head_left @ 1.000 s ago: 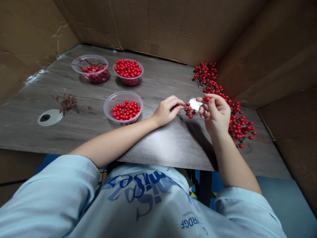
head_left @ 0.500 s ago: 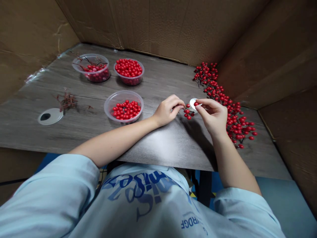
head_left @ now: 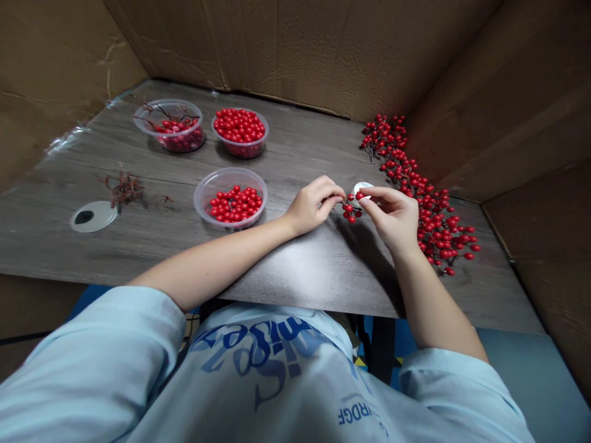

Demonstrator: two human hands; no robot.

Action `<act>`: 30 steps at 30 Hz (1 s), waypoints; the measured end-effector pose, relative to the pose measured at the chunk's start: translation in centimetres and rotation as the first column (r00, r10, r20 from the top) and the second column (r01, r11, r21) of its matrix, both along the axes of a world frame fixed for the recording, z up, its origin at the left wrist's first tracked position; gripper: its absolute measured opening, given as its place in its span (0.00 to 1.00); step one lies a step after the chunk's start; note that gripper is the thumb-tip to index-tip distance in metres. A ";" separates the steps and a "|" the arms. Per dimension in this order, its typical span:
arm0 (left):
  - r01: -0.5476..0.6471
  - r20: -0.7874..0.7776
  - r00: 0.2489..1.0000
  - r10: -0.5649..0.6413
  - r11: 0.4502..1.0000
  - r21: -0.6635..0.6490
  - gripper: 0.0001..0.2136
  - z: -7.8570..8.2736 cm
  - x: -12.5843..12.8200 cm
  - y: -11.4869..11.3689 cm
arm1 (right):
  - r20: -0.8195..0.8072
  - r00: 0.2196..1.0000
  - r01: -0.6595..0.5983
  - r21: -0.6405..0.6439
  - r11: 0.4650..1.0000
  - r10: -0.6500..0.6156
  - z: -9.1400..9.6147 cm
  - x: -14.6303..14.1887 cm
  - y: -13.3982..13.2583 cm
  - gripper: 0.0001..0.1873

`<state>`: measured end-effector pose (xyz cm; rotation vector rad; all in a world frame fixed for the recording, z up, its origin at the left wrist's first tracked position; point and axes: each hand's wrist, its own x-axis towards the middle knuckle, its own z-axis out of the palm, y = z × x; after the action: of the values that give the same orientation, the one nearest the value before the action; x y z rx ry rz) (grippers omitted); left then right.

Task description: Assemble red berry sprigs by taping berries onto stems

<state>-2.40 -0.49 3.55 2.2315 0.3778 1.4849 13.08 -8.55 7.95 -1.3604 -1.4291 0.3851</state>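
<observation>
My left hand [head_left: 314, 205] pinches the stem of a small sprig of red berries [head_left: 350, 209] over the wooden table [head_left: 295, 264]. My right hand [head_left: 393, 213] meets it from the right, thumb and forefinger closed on one red berry [head_left: 359, 196] of that sprig. A clear tub [head_left: 230, 197] partly filled with loose red berries stands just left of my left hand. A small white round object [head_left: 362, 186] lies on the table behind my fingers, partly hidden.
A heap of berry branches [head_left: 418, 197] runs along the right cardboard wall. At the back left stand a tub with stems and berries [head_left: 168, 125] and a tub of loose berries [head_left: 239, 133]. Bare twigs [head_left: 122, 187] and a round cable hole [head_left: 93, 216] lie at left.
My right hand has come down and leftward, from holding a berry up beside the sprig to pinching a berry at the sprig. My left hand has hardly moved.
</observation>
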 end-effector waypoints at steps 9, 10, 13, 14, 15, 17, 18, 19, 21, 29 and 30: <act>0.000 -0.014 1.000 0.000 1.000 -0.002 0.07 -0.1 0.1 0.0 | 0.045 0.999 0.019 0.014 1.000 -0.019 -0.3 0.1 0.0 0.07; 0.000 -0.008 1.000 0.000 1.000 0.002 0.06 -0.1 0.1 0.0 | 0.051 0.998 0.020 0.014 1.000 -0.020 -0.3 0.1 0.0 0.07; -0.001 -0.003 1.000 0.001 1.000 0.009 0.06 -0.2 0.1 0.1 | 0.071 0.997 0.028 0.005 1.000 -0.028 -0.2 -0.1 0.0 0.07; 0.001 -0.003 1.000 -0.001 1.000 0.010 0.06 -0.2 0.1 0.1 | 0.077 0.996 0.034 0.001 0.999 -0.034 -0.2 -0.1 -0.1 0.07; 0.003 -0.001 1.000 -0.003 1.000 0.010 0.06 -0.2 0.0 0.1 | 0.082 0.996 0.040 -0.004 0.999 -0.039 -0.1 -0.2 -0.1 0.07; 0.007 0.003 1.000 -0.007 1.000 0.011 0.06 -0.2 0.0 0.1 | 0.086 0.995 0.045 -0.012 0.999 -0.044 -0.1 -0.3 -0.1 0.07; 0.007 0.004 1.000 -0.007 1.000 0.011 0.06 -0.2 0.0 0.1 | 0.087 0.995 0.044 -0.015 0.999 -0.042 -0.1 -0.3 -0.1 0.07; 0.008 0.004 1.000 -0.008 1.000 0.012 0.06 -0.2 0.0 0.1 | 0.087 0.995 0.042 -0.019 0.999 -0.040 -0.1 -0.3 -0.1 0.07; 0.010 0.002 1.000 -0.010 1.000 0.011 0.06 -0.2 0.1 0.1 | 0.087 0.995 0.043 -0.026 0.999 -0.040 -0.2 -0.3 -0.1 0.07; 0.012 -0.012 1.000 -0.012 1.000 0.011 0.06 -0.2 0.1 0.1 | 0.095 0.995 0.046 -0.035 0.998 -0.042 -0.4 -0.4 -0.1 0.08; 0.013 -0.010 1.000 -0.013 1.000 0.012 0.06 -0.2 0.1 0.1 | 0.095 0.995 0.046 -0.036 0.998 -0.042 -0.4 -0.4 -0.1 0.08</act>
<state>-2.34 -0.36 3.38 2.2474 0.3583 1.4731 12.72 -8.70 7.58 -1.4552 -1.4724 0.3250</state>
